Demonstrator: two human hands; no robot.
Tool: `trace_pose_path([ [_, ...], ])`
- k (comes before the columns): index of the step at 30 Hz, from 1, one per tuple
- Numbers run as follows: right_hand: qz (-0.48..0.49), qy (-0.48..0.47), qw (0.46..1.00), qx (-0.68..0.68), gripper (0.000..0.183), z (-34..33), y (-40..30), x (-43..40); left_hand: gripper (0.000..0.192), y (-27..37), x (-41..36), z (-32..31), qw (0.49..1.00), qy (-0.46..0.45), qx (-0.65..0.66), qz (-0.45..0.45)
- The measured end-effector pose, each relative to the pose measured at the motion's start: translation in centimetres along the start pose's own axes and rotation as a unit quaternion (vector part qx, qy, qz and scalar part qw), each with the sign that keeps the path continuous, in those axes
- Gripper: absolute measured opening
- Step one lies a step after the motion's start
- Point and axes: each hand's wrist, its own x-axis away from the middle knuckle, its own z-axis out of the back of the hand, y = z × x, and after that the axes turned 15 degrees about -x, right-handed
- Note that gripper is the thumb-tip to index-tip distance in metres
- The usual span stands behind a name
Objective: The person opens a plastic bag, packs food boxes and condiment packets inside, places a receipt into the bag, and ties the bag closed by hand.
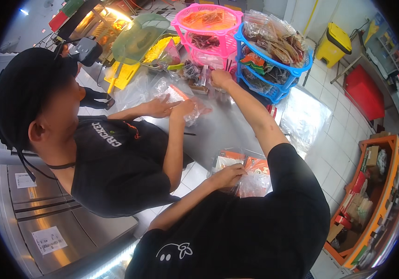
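My left hand (228,176) pinches the edge of a clear plastic bag (253,185) at the near end of the steel table (220,129). Orange-and-white printed packaging (258,164) lies under and beside that bag. Far across the tabletop, my right hand (221,79) is stretched out with its fingers curled among small clear packets (216,93). Whether it grips one is hidden. Close by stand a small cardboard box (198,88) and dark packets (191,69).
At my left, a co-worker (122,150) handles another orange-printed bag (180,93). Pink stacked baskets (208,33) and blue stacked baskets (272,64) hold bagged goods beyond my right hand. Flat clear bags (304,115) lie at right; a knife (115,78) rests on a yellow board (126,75).
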Motion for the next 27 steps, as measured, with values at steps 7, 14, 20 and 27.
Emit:
trace_pose_path([
  [7, -0.01, 0.042, 0.999, -0.001, 0.021, 2.8, 1.0, 2.4, 0.026, -0.4, -0.1, 0.0, 0.998, 0.015, -0.03, -0.051],
  [14, -0.028, 0.41, 0.765, -0.496, 0.018, 6.6, -3.3, 25.2, 0.03, -0.7, 0.7, -0.6, 0.993, 0.055, -0.065, -0.086],
  [20, -0.043, 0.361, 0.888, -0.283, 0.011, -3.3, -7.9, 47.5, 0.033, 1.2, 1.6, 0.4, 0.993, 0.031, -0.049, -0.099],
  [27, -0.053, 0.328, 0.923, -0.196, 0.019, -4.9, -7.9, 53.0, 0.035, 2.5, 0.7, 0.6, 0.975, 0.071, -0.174, -0.119],
])
